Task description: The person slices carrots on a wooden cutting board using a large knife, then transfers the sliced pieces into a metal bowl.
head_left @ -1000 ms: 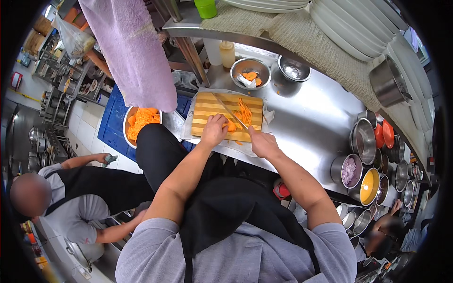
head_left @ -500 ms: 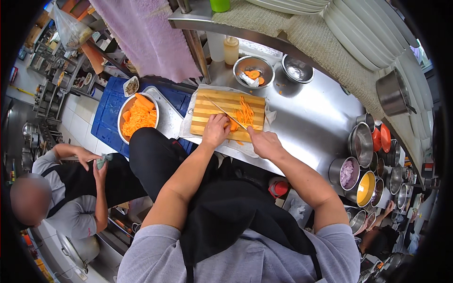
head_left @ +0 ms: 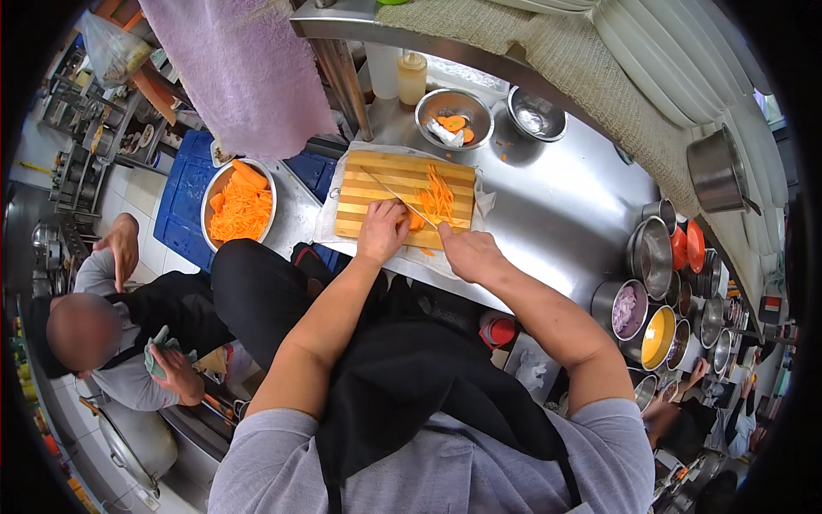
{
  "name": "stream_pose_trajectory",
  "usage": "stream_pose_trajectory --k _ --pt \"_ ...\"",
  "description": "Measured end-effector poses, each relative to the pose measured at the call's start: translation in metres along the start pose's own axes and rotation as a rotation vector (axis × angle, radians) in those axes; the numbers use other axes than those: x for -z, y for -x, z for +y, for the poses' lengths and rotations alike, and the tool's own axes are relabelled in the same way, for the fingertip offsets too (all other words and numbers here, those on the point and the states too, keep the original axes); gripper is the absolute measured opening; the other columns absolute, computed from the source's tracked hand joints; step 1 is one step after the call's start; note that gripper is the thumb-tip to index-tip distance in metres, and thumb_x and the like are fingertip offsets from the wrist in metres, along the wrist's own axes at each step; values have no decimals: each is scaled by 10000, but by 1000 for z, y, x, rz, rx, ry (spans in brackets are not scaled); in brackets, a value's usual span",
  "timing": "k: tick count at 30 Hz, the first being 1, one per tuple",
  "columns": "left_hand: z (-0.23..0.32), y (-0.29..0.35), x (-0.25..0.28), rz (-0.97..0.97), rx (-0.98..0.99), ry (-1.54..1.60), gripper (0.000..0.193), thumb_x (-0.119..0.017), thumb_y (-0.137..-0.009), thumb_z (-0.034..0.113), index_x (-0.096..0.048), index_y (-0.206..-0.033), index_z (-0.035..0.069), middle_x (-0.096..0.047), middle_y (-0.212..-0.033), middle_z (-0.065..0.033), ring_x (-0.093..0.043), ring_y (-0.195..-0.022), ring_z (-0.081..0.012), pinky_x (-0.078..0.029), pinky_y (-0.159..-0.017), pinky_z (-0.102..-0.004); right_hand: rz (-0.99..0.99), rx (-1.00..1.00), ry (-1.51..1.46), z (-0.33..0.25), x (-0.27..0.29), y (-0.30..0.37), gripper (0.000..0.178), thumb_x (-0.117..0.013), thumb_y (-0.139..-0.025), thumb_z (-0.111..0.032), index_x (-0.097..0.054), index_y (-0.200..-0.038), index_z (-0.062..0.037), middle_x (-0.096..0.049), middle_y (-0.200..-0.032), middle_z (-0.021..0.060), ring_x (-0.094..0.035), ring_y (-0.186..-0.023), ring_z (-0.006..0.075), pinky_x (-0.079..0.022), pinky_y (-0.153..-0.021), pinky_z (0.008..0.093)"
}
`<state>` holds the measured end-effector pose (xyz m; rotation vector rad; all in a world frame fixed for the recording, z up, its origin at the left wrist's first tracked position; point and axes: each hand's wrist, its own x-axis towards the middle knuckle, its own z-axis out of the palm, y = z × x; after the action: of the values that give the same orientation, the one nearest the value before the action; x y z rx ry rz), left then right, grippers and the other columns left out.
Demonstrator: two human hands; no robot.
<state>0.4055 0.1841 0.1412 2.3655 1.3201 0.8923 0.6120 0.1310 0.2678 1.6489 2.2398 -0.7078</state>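
My right hand (head_left: 470, 252) is closed round the handle of a kitchen knife (head_left: 392, 189), whose blade slants up and left across a striped wooden cutting board (head_left: 360, 214). Close to the blade, my left hand (head_left: 383, 230) has its fingers curled down on a piece of carrot (head_left: 416, 221), partly hidden by the fingers and knife. Thin carrot strips (head_left: 438, 195) lie in a pile on the board's right side. A white cloth (head_left: 485, 203) is spread under the board. Left of it, a bowl (head_left: 206, 208) holds shredded carrot (head_left: 240, 210) and larger carrot pieces (head_left: 248, 174).
Behind the board stand a metal bowl (head_left: 419, 120) with carrot slices and an empty-looking metal bowl (head_left: 538, 112). Pots, one with chopped onion (head_left: 625, 310), crowd the right. A shelf edge (head_left: 411, 32) and pink towel (head_left: 244, 77) hang ahead. A co-worker (head_left: 128, 334) is at left.
My hands and the knife keep nearly the same place over the board. The whole view has shifted slightly. At left, the co-worker has moved their hands apart, one holding a cloth.
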Motion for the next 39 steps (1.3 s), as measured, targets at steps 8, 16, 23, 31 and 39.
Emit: stream_pose_trajectory --k 8,16,23,31,39 --pt "-6 3 0 -2 18 8 261 -748 -793 100 -684 -1043 61 -659 -1142 -101 -572 -1114 -338 -489 -990 -422 -41 22 10 2 -7 -7 233 -486 -945 -67 -483 -1163 19 -731 -910 242 -730 -878 403 -568 -735 509" --pt "-2 0 -2 19 18 37 253 -749 -785 104 -681 -1027 75 -661 -1129 -90 -569 -1112 -327 -477 -1009 -411 -39 17 7 17 -20 -31 335 -515 -907 -33 -451 -1230 26 -730 -913 248 -736 -879 391 -570 -734 514" --pt "-6 1 0 -5 8 30 244 -754 -781 116 -681 -1011 81 -660 -1126 -85 -573 -1105 -324 -496 -980 -411 -146 6 30 -5 28 -26 344 -534 -892 -27 -467 -1221 49 -733 -979 263 -730 -944 405 -573 -815 491" --pt "-7 -6 4 15 -10 45 229 -757 -774 122 -697 -994 94 -671 -1101 -67 -594 -1065 -303 -509 -954 -401 -84 3 -10 8 -19 -35 347 -532 -888 -37 -462 -1218 42 -730 -957 265 -731 -915 404 -567 -792 510" --pt "-10 1 8 20 -52 34 234 -750 -768 109 -692 -993 85 -667 -1084 -61 -601 -1054 -295 -503 -961 -391 -125 2 -8 -10 12 -28 329 -541 -866 -20 -458 -1179 34 -725 -934 275 -728 -912 412 -560 -785 523"
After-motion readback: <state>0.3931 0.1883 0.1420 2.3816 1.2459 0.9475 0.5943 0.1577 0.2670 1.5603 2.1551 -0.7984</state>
